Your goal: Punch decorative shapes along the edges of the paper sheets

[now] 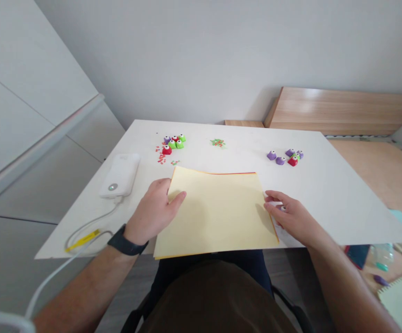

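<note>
Left hand (154,210) lies on the left edge of a pale yellow paper stack (214,212), fingers together on top, while the right hand (287,217) curls at its right edge, too hidden to tell whether it pinches. The stack overhangs the near edge of the white table (343,203). A white power bank (119,175) sits near the left edge. Toward the far edge lie green and red craft punches (172,144) among red paper bits (161,158), a small pile of green and red paper bits (217,143), and purple craft punches (284,157).
</note>
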Available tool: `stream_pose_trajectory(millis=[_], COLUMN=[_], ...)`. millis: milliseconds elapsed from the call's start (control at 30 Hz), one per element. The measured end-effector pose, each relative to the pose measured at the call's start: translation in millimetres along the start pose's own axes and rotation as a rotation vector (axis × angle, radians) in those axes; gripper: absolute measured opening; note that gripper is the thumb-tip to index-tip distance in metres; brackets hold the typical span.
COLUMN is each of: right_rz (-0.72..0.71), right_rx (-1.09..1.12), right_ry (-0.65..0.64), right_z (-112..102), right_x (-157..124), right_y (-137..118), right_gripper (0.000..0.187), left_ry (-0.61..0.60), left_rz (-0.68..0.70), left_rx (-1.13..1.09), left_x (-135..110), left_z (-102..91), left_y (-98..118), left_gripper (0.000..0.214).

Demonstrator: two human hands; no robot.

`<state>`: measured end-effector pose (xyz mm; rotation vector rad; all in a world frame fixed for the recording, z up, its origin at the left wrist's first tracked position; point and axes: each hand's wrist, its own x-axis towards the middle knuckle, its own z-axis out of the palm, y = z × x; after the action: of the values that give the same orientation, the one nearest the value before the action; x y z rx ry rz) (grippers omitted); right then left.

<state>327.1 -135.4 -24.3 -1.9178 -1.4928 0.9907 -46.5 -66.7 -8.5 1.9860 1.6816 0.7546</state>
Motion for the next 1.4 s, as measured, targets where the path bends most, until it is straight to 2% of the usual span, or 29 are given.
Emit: stream_pose_trajectory(millis=[100,233,333,533,633,767,900,1067,1167,1267,1367,1400], right_rz=[-0.016,-0.028,-0.047,-0.059,-0.045,-0.042,-0.019,-0.060,-0.173,-0.295,-0.343,-0.334], right_rx=[0.008,0.002,-0.026,-0.026,-0.013,0.010,0.016,0.193,0.273,0.224,0.164,0.151], right_ry=[-0.021,-0.027,-0.017,-0.009,-0.017,0.008,0.158,0.136,0.319,0.500,0.537,0.527], right_z=[2,6,7,8,7,6,0,-7,-13,-19,-20,-19], right_x=[-1,-2,-2,-2,-2,0,9,19,13,1,-7,-7], right_y=[-2,-6,-7,-3,-5,-7,-5,-16,-31,-46,-53,-54], right_gripper=[0.054,0.051,0.048,0.046,0.046,0.048,0.055,0.033,0.026,0.023,0.023,0.024], left_ry=[-0.069,-0.078,-0.116,-0.279,-0.286,-0.198,-0.048,0.136,0.239,0.394,0.463,0.441], left_rz=[-0.005,-0.082,-0.141,-0.242,-0.217,-0.146,-0.048,0.081,0.127,0.190,0.296,0.300], left_rx=[0.034,-0.015,-0.173,-0.703,-0.737,-0.599,-0.544,-0.633,-0.649,-0.593,-0.502,-0.476], left_x=[2,1,0,-6,-8,-10,-11,-11,-10,-7,-3,-1], left_z=[-4.1,-6.5,-5.6,-4.2,-5.8,-8.4,-8.8,-9.0,-14.6,-22.7,-26.0,-25.1], left_y=[-2,-6,-6,7,13,11,9,18,31,43,44,41], left_gripper=[0.036,0.040,0.047,0.057,0.062,0.062,0.061,0.070,0.085,0.086,0.075,0.067])
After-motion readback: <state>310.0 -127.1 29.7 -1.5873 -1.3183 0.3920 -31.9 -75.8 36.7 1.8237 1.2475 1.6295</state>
